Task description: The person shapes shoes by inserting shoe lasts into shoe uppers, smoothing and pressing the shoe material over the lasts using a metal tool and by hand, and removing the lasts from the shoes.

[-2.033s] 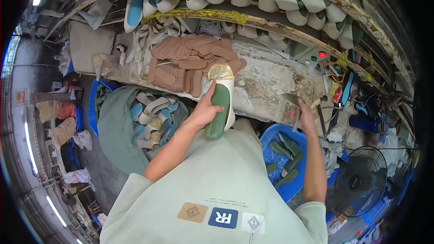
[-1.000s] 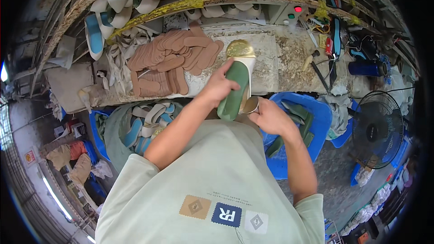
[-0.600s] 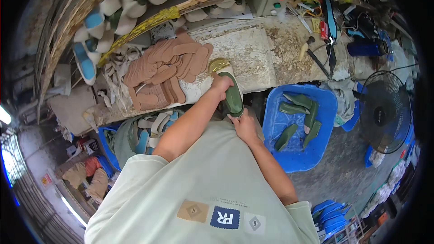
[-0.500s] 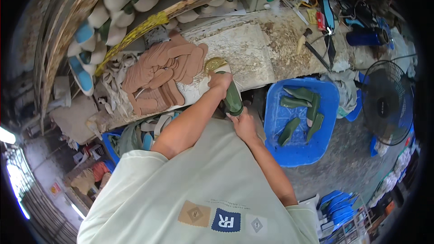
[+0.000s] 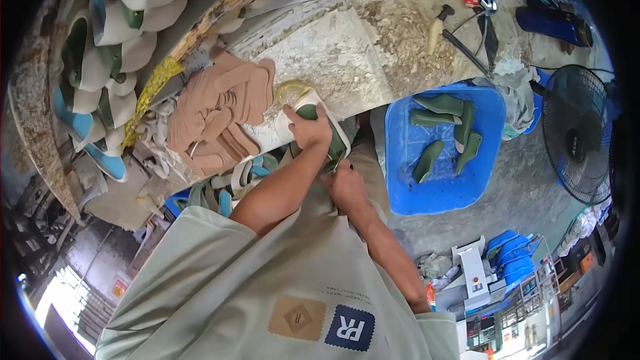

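My left hand [image 5: 311,130] is wrapped round a green shoe last [image 5: 338,139] with a cream shoe piece [image 5: 321,110] around its edge. The toe end lies at the bench edge, close to a yellowish glue-like container [image 5: 291,91]. At the near end of the last, my right hand [image 5: 348,189] is closed against it. Something small and dark shows at the top of that fist, but the fingers hide most of it. Left of my left hand lies a pile of brown insole-shaped pieces [image 5: 220,110] on the worn workbench [image 5: 340,47].
Right of my knees, a blue plastic tub [image 5: 437,197] holds several green lasts [image 5: 429,161]. A black fan [image 5: 575,137] stands beyond it. A hammer [image 5: 437,30] and a blue bottle [image 5: 553,25] lie on the bench. Cream shoes [image 5: 150,17] hang over the upper left.
The view has shifted. The last has turned, showing more of its cream rim. My left hand has shifted its grip, with the thumb over the green top, and my right fist has rotated at the near end.
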